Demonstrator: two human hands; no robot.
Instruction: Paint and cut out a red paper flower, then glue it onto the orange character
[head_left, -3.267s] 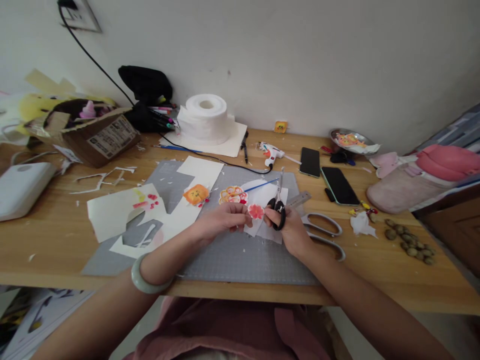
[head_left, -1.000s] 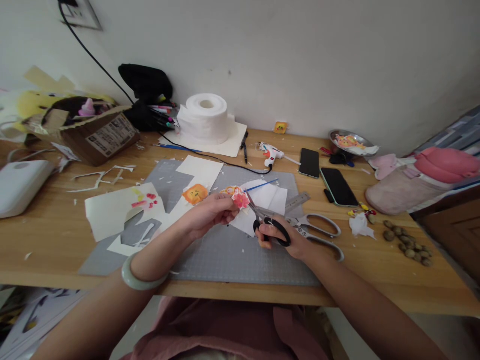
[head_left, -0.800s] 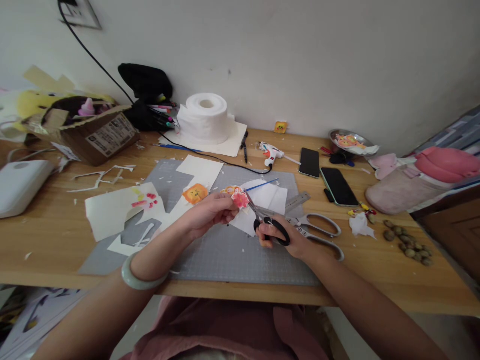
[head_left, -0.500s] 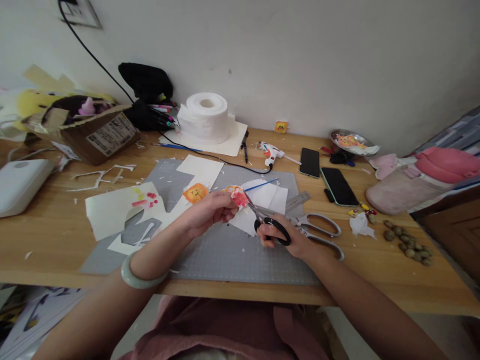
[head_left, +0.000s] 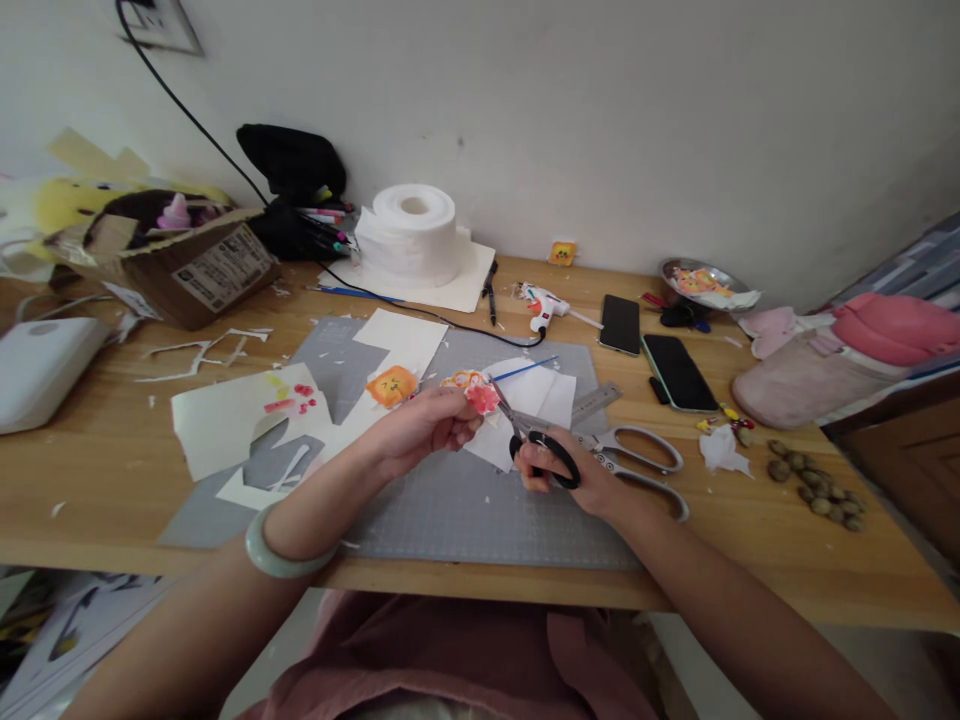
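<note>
Pinched in my left hand (head_left: 431,428) is a small red painted paper cutout (head_left: 481,397) with white edges. My right hand (head_left: 559,468) grips black-handled scissors (head_left: 553,460), whose blades meet the right edge of the cutout. Just behind it lies another orange-and-white painted piece (head_left: 459,379), partly covered. An orange cutout with a drawn face (head_left: 391,385) rests on white paper left of my left hand. Beneath both hands spreads a grey cutting mat (head_left: 480,515). Large grey-handled shears (head_left: 645,450) and a metal ruler (head_left: 596,402) lie beyond my right hand.
At the back stand a cardboard box (head_left: 195,270), a paper roll (head_left: 412,235) and a glue gun (head_left: 544,305). Two phones (head_left: 620,324), a metal bowl (head_left: 701,285) and a pink-lidded bottle (head_left: 832,350) are on the right. Painted paper (head_left: 217,415) lies left.
My left hand and the red cutout have shifted very slightly to the right. The scissors stay at the cutout's edge, almost unmoved.
</note>
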